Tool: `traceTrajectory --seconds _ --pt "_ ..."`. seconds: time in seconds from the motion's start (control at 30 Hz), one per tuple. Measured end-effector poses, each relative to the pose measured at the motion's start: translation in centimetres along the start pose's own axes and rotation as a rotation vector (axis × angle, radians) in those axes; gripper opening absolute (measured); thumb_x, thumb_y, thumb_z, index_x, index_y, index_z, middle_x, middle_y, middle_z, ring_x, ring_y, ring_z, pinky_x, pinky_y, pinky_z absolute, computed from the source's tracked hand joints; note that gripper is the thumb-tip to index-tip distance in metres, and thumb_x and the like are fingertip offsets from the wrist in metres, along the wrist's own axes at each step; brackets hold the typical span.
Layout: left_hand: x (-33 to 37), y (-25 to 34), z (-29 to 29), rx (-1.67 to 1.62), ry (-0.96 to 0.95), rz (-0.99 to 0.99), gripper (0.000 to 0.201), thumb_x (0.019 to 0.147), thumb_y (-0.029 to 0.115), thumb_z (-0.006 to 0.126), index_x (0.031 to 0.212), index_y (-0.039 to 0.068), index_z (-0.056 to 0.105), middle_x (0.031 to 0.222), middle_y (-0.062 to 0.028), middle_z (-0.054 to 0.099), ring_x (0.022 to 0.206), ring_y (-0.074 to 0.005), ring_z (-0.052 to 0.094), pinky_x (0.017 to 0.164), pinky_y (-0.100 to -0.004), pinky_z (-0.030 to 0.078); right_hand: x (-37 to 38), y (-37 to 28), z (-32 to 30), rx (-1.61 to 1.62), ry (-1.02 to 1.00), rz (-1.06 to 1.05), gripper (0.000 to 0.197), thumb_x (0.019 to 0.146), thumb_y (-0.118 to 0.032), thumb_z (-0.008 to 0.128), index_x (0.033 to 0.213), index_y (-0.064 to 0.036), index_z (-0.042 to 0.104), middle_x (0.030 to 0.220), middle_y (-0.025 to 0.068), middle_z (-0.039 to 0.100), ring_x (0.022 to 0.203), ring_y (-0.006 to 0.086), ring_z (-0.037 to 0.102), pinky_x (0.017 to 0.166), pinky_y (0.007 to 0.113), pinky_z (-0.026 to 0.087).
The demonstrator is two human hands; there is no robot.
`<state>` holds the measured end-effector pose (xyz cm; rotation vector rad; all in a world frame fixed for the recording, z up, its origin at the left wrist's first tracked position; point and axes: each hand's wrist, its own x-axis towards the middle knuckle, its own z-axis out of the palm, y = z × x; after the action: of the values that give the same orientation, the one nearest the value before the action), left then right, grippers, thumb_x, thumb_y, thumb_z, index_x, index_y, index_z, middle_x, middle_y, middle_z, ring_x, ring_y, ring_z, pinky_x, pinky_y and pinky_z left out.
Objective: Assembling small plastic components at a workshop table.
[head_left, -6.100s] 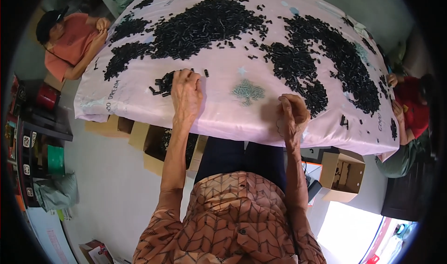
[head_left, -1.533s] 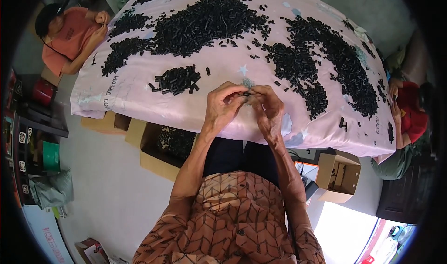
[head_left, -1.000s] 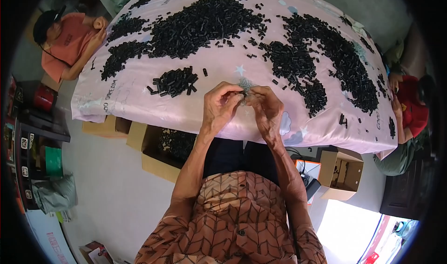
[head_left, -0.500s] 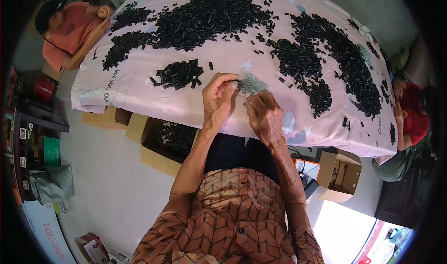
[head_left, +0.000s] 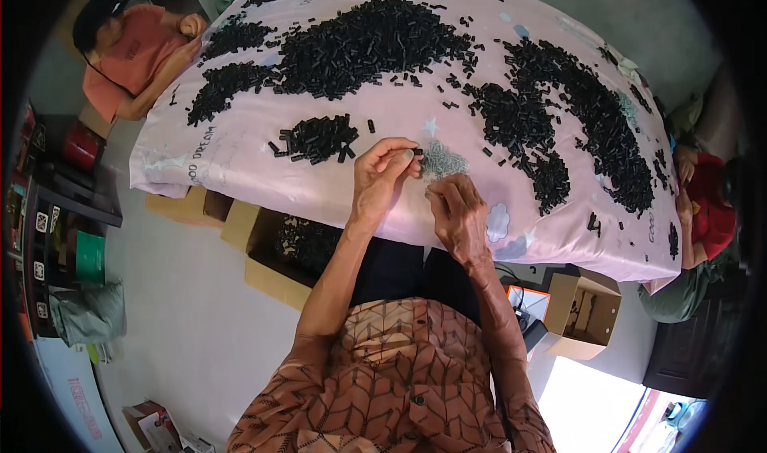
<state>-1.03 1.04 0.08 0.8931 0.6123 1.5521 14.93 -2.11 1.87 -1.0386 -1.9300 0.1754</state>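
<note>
My left hand (head_left: 383, 172) pinches a small black plastic piece (head_left: 417, 152) between thumb and fingertips, just above the pink cloth. Close to its right lies a small heap of thin silvery metal bits (head_left: 444, 160), too fine to tell the kind. At the near edge of that heap my right hand (head_left: 459, 213) has its thumb and fingers drawn together; what is between them, if anything, is too small to see. A little pile of short black tube-like pieces (head_left: 318, 140) sits left of my left hand, with one loose piece (head_left: 371, 125) beside it.
Big heaps of black pieces (head_left: 367, 45) (head_left: 519, 117) cover the far and right parts of the cloth-covered table (head_left: 264, 183). People sit at the left (head_left: 132, 53) and right (head_left: 707, 205) ends. Open cardboard boxes (head_left: 268, 273) (head_left: 587, 313) stand below the near edge.
The view has shifted slightly, so the table sits lower in it. The black piece in my left hand shows more plainly now. My right hand stays close to the silvery heap.
</note>
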Motion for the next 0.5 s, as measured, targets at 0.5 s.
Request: traceTrajectory --seconds 0.5 --pt "0.4 -0.6 1.7 -0.076 -0.113 -0.169 0.018 0.090 0.000 0.059 0.108 -0.003 0.062 0.089 -0.0085 0.066 0.079 -0.0146 0.064 0.076 -0.0265 0.054 2.0 2.1 -0.8 0.787 0.161 0.347 0.011 0.085 0.007 0.063 0.094 0.0029 0.062 0.092 0.0079 0.064 0.082 0.0138 0.063 0.074 0.026 0.051"
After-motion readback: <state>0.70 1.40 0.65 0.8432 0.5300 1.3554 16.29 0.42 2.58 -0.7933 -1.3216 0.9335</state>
